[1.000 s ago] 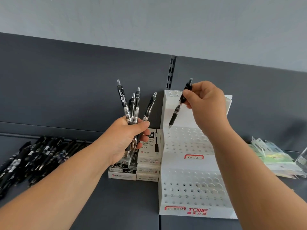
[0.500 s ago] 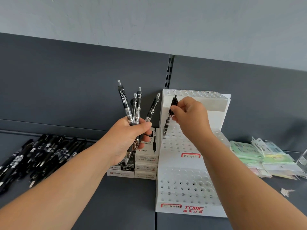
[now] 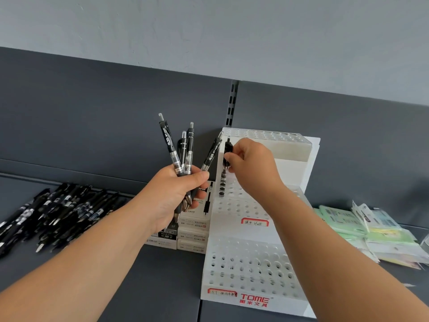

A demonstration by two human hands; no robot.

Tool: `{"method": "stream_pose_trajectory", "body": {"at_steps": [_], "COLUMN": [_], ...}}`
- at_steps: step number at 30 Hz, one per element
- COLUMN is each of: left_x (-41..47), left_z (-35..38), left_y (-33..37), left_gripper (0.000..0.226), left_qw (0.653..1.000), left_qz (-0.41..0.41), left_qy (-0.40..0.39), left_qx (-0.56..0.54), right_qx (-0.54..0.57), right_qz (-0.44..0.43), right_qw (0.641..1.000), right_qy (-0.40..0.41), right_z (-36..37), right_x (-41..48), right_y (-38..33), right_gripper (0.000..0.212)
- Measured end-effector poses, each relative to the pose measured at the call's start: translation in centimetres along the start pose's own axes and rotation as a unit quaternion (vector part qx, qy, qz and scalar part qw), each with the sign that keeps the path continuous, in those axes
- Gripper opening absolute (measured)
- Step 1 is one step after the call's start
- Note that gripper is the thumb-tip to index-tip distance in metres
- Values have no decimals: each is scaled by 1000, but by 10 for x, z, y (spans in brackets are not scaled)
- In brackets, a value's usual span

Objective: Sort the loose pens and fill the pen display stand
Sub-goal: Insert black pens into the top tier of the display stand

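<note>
Several pens [image 3: 185,154]: black clickers with clear lower barrels and white print on the upper barrels. They are fanned out, buttons up, tips poking out below the fist.
Left hand [image 3: 176,194]: fingers curled tight round the pens at mid-barrel, thumb laid across the front. It is held up just left of the stand [image 3: 250,266], above the boxes [image 3: 192,235].
Pen [image 3: 228,147]: a single one, black top, clear barrel, near upright at the stand's left edge. Its lower end is down at the leftmost holes of the middle tier; cannot tell if it is seated.
Right hand [image 3: 253,168]: thumb and fingertips pinch the pen near its top, the other fingers curled in.
Stand: white, three stepped tiers of round holes. Red "TOME" on the front lip, and red-edged labels on the lower two tiers.
Pile [image 3: 60,212]: loose black pens heaped on the shelf [image 3: 162,287], well left of the stand.
Boxes: small white cartons, stacked, just beside the stand's left side.
Packets [image 3: 362,228]: green and pale, lying flat, right of the stand.
Shelf: dark grey, with a back panel of the same grey.
</note>
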State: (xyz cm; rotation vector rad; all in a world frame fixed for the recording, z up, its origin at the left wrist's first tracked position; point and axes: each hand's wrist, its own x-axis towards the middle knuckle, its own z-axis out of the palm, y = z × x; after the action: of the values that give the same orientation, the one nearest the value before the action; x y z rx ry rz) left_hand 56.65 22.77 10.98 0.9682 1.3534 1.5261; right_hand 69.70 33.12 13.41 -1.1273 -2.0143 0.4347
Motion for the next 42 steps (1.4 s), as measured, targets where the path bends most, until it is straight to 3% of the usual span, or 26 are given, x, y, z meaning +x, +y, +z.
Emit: {"method": "stream_pose_trajectory", "body": {"at_steps": [4, 6, 8, 11, 13, 16, 20, 26, 42], "left_x": [-2, -3, -2, 0, 3, 5, 6, 9, 3], "left_z": [4, 5, 7, 11, 15, 19, 18, 8, 1], "left_y": [0, 2, 4, 6, 5, 4, 8, 7, 0], "left_gripper": [12, 12, 13, 6, 9, 15, 14, 17, 19], "left_qw": [1000, 1000, 1000, 999, 995, 987, 995, 997, 999], "left_qz": [2, 1, 2, 29, 65, 101, 80, 38, 14], "left_qy": [7, 2, -6, -3, 13, 22, 26, 64, 32], "left_qx": [-12, -13, -9, 21, 73, 120, 47, 5, 30], "right_qx": [3, -11, 91, 336, 352, 361, 399, 285, 160], "right_qz": [3, -9, 5, 82, 87, 95, 105, 23, -23], "right_qw": [1000, 1000, 995, 937, 929, 927, 911, 954, 986], "right_qy": [-27, 7, 43, -51, -67, -31, -3, 88, 45], "right_z": [-8, -15, -23, -28, -23, -19, -34, -52, -25], "right_x": [1, -4, -10, -22, -27, -30, -25, -7, -2], "right_y": [-1, -4, -9, -19, -21, -22, -19, -14, -4], "right_gripper": [16, 16, 15, 17, 20, 18, 12, 15, 9]}}
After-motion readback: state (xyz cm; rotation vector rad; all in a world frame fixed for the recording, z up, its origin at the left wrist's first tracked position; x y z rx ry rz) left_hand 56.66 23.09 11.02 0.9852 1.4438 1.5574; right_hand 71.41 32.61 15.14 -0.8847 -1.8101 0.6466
